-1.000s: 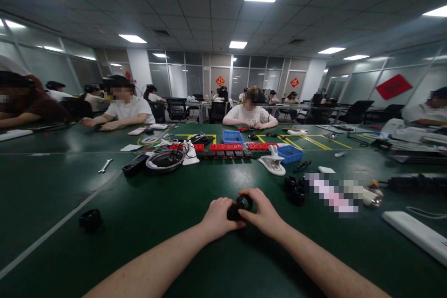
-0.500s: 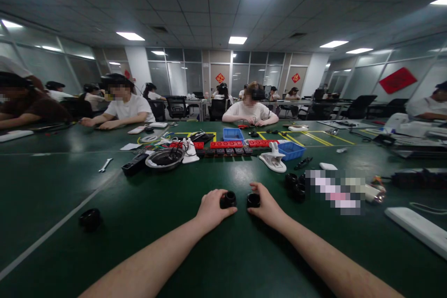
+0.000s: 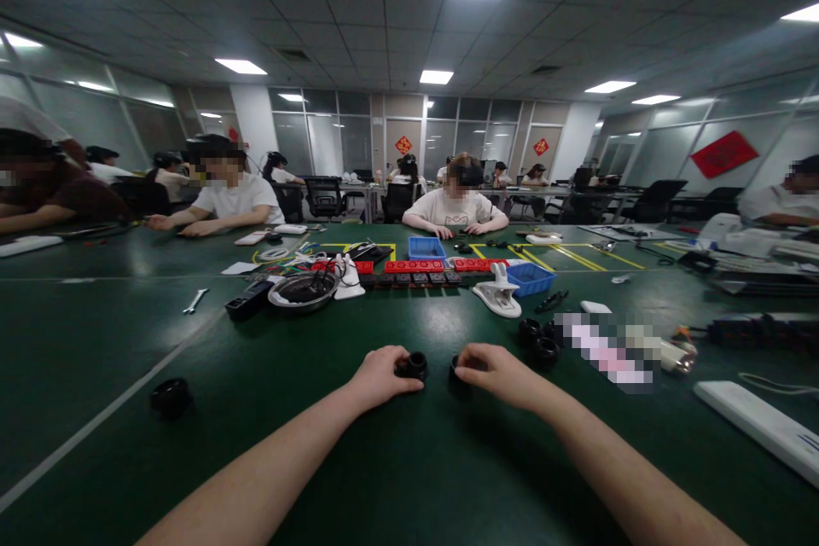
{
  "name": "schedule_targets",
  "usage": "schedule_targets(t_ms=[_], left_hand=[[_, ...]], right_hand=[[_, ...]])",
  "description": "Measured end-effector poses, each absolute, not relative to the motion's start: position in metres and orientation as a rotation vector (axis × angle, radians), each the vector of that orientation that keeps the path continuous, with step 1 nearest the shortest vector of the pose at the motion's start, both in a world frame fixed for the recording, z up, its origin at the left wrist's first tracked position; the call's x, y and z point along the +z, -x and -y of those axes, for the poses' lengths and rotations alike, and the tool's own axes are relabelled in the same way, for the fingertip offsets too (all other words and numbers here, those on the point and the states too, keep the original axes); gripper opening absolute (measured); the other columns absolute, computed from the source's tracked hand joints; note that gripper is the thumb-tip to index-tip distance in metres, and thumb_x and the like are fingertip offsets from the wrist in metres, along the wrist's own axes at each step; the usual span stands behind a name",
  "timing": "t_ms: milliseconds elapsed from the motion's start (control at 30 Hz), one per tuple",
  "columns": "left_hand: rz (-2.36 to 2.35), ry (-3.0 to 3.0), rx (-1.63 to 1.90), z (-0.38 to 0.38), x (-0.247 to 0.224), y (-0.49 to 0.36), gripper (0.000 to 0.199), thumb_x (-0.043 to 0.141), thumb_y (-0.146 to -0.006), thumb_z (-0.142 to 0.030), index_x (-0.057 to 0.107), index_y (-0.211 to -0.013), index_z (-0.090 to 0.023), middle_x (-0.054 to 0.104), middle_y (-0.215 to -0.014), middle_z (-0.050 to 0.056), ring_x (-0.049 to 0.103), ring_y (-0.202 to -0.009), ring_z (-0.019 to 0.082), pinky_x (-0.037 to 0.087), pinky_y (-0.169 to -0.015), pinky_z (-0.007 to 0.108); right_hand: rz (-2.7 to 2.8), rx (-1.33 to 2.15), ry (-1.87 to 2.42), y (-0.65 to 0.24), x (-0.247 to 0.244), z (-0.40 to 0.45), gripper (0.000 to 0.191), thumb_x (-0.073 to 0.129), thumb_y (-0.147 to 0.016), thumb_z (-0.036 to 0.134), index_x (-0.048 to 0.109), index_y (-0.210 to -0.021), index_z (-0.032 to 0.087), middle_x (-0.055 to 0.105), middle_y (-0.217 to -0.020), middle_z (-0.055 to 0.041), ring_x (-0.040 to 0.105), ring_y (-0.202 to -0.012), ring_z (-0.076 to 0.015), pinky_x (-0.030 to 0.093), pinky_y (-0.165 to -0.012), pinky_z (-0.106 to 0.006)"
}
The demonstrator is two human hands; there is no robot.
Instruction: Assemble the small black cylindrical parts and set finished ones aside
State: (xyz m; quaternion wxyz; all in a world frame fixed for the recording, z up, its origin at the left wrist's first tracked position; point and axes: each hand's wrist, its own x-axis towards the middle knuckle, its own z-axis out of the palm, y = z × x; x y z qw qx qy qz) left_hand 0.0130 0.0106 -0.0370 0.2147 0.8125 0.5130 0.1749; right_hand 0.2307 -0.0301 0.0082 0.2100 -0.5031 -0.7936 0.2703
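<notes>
Left hand half-curled round a black collared fitting, bore facing up. Across a small gap rightward, a black ring at the right hand's bunched fingertips; can't tell if gripped. Black fittings beyond that hand.

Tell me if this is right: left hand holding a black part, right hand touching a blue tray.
Wrong on the right hand: the head view shows it touching a second black part. The left hand does hold a black part.
</notes>
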Motion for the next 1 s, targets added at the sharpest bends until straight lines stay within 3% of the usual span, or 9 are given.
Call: schedule_targets(t_ms=[100, 267, 500, 767, 900, 1000], left_hand=[[-1.527, -2.273, 0.442, -0.006, -0.034, -0.013, 0.045, 0.060, -0.054, -0.054, 0.055, -0.081, -0.019, 0.057, -0.082, 0.003, 0.053, -0.074, 0.020, 0.038, -0.059, 0.025], [-1.555, -2.436, 0.348, 0.011, -0.026, -0.022, 0.049, 0.057, -0.050, -0.062, 0.054, -0.075, -0.019, 0.058, -0.076, 0.003, 0.054, -0.071, 0.021, 0.037, -0.056, 0.026], [-1.467, -2.669, 0.184, 0.035, -0.024, -0.039, 0.049, 0.052, -0.054, -0.063, 0.055, -0.072, -0.018, 0.057, -0.070, 0.005, 0.054, -0.066, 0.023, 0.036, -0.060, 0.031], [-1.014, -2.650, 0.161, 0.030, -0.020, -0.028, 0.045, 0.061, -0.049, -0.059, 0.056, -0.074, -0.022, 0.055, -0.071, -0.002, 0.052, -0.067, 0.016, 0.030, -0.050, 0.021], [-1.019, -2.551, 0.199, 0.023, -0.024, -0.027, 0.038, 0.051, -0.062, -0.059, 0.057, -0.075, -0.023, 0.056, -0.068, -0.003, 0.051, -0.063, 0.013, 0.031, -0.050, 0.020], [-1.108, -2.533, 0.280, 0.021, -0.030, -0.032, 0.035, 0.041, -0.074, -0.053, 0.058, -0.073, -0.022, 0.057, -0.066, -0.003, 0.052, -0.061, 0.012, 0.031, -0.052, 0.020]], right_hand=[[2.326, 1.027, 1.363, -0.221, 0.006, 0.047, 0.030, 0.050, -0.072, 0.041, 0.057, -0.091, 0.019, 0.060, -0.078, -0.0018, 0.054, -0.068, -0.0142, 0.041, -0.057, -0.023], [2.065, 0.691, 1.553, -0.198, -0.028, 0.059, 0.053, 0.054, -0.067, 0.042, 0.046, -0.111, 0.015, 0.056, -0.097, -0.0095, 0.053, -0.081, -0.0193, 0.041, -0.066, -0.028], [2.059, 0.612, 1.621, -0.193, -0.037, 0.062, 0.033, 0.064, -0.056, 0.039, 0.057, -0.082, 0.019, 0.059, -0.078, -0.0027, 0.054, -0.069, -0.0171, 0.039, -0.058, -0.024], [2.018, 0.626, 1.674, -0.234, -0.031, 0.104, 0.028, 0.061, -0.058, 0.035, 0.058, -0.082, 0.021, 0.061, -0.080, -0.0035, 0.055, -0.071, -0.0189, 0.041, -0.060, -0.026], [1.871, 0.698, 1.823, -0.298, -0.031, 0.118, 0.034, 0.058, -0.060, 0.039, 0.059, -0.087, 0.020, 0.063, -0.083, -0.0043, 0.057, -0.074, -0.0206, 0.044, -0.064, -0.028], [1.679, 0.562, 2.048, -0.346, -0.034, 0.107, 0.040, 0.055, -0.060, 0.047, 0.059, -0.087, 0.018, 0.063, -0.084, -0.0074, 0.058, -0.075, -0.0230, 0.045, -0.064, -0.029]])
